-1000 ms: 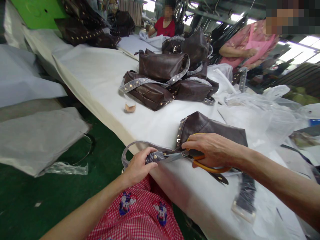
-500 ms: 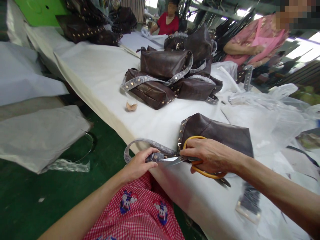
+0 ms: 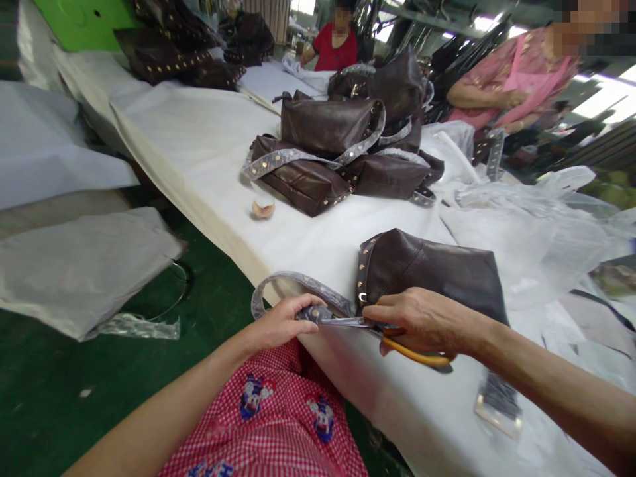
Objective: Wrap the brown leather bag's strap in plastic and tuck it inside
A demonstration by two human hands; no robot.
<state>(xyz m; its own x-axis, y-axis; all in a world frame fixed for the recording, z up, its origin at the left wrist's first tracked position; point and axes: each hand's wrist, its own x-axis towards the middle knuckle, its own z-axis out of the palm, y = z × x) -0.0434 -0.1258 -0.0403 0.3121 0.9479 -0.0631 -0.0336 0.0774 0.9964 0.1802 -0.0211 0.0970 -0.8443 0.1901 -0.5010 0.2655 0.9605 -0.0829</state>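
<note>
A dark brown studded handbag [image 3: 437, 271] lies near the front edge of the white-covered table [image 3: 199, 152]. Its plastic-wrapped strap [image 3: 293, 285] loops off the edge toward me. My left hand [image 3: 283, 322] pinches the strap close to the bag. My right hand [image 3: 422, 320] grips orange-handled scissors [image 3: 397, 341], whose closed blades lie against the strap right beside my left fingers.
A pile of brown studded bags [image 3: 338, 152] sits mid-table, more bags [image 3: 173, 46] at the far left end. Clear plastic bags [image 3: 536, 225] heap at the right. A small tan scrap [image 3: 262, 210] lies near the edge. Two people [image 3: 501, 86] work across the table. Grey sheets [image 3: 79, 265] cover the green floor.
The scissor blades have closed on the strap and my right hand has dropped lower, covering more of the orange handles. My left hand stays pinched on the strap.
</note>
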